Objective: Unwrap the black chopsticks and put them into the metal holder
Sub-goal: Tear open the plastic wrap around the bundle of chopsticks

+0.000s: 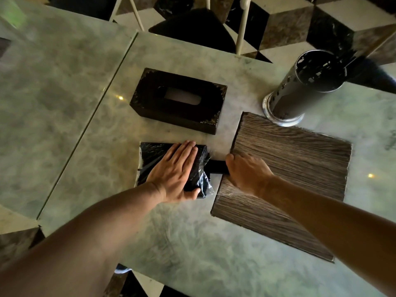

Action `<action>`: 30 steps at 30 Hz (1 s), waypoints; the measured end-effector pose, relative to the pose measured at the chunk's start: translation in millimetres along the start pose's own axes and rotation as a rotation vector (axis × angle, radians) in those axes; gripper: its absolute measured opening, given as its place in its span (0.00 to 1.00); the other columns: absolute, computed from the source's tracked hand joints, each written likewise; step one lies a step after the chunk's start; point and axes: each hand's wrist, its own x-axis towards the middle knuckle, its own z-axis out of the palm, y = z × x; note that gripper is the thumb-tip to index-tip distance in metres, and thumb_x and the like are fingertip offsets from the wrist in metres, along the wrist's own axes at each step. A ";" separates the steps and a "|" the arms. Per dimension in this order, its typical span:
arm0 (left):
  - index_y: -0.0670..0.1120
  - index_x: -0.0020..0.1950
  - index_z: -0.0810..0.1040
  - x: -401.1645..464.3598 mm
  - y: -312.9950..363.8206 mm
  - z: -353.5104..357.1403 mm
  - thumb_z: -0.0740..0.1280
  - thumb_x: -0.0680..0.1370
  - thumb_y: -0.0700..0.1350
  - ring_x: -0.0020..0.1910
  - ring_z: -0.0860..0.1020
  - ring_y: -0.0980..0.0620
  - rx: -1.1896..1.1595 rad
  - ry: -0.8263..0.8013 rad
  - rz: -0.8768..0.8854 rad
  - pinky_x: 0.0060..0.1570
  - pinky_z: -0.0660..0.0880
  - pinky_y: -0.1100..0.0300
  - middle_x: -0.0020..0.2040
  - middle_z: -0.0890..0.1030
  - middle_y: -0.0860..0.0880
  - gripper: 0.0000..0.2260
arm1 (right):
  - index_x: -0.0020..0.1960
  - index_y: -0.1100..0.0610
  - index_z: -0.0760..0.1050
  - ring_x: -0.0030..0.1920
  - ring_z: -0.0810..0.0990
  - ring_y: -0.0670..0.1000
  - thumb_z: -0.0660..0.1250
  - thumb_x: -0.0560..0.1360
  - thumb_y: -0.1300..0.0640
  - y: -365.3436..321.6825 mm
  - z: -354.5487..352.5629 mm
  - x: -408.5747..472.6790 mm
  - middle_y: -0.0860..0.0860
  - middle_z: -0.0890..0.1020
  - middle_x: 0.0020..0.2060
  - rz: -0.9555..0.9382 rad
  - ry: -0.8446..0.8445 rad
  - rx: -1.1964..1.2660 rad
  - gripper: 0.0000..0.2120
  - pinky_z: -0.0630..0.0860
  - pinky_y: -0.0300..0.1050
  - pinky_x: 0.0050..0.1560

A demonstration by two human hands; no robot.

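Two hands work: left hand (pixel 177 170) flat on wrapped chopsticks (pixel 150 155), right hand (pixel 246 172) gripping their bare end; tissue box (pixel 180 99) beyond, metal holder (pixel 304 88) past the right.

Two bare forearms — no sleeves, rings or watch — ending in left hand (pixel 175 171) and right hand (pixel 246 171).

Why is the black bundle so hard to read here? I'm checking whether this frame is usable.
Head view: dim light leaves the wrapped chopsticks almost detail-free, with only faint sheen on the plastic; two small glare spots sit on the marble table; wide-angle distortion tilts the metal holder; the right hand is slightly blurred.
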 end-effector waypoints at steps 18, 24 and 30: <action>0.31 0.78 0.59 1.2 1.4 -2.2 0.55 0.76 0.68 0.80 0.57 0.34 0.026 0.028 -0.005 0.80 0.54 0.41 0.80 0.59 0.31 0.46 | 0.65 0.67 0.65 0.49 0.78 0.57 0.67 0.72 0.68 -44.3 -4.4 20.4 0.60 0.76 0.52 -0.013 -0.065 -0.124 0.23 0.79 0.49 0.48; 0.31 0.78 0.60 1.2 2.2 -7.7 0.60 0.75 0.67 0.80 0.57 0.35 0.037 0.009 -0.011 0.80 0.55 0.41 0.79 0.60 0.31 0.46 | 0.65 0.66 0.66 0.40 0.83 0.56 0.58 0.79 0.66 -40.3 -6.5 21.9 0.54 0.82 0.43 -0.002 -0.073 -0.114 0.15 0.70 0.44 0.29; 0.30 0.79 0.58 1.5 2.2 -11.3 0.60 0.74 0.66 0.80 0.57 0.35 0.054 -0.014 -0.020 0.79 0.56 0.41 0.80 0.59 0.31 0.47 | 0.68 0.55 0.65 0.32 0.79 0.51 0.63 0.79 0.59 -17.1 -8.3 14.5 0.49 0.80 0.34 0.018 -0.075 0.000 0.19 0.74 0.45 0.30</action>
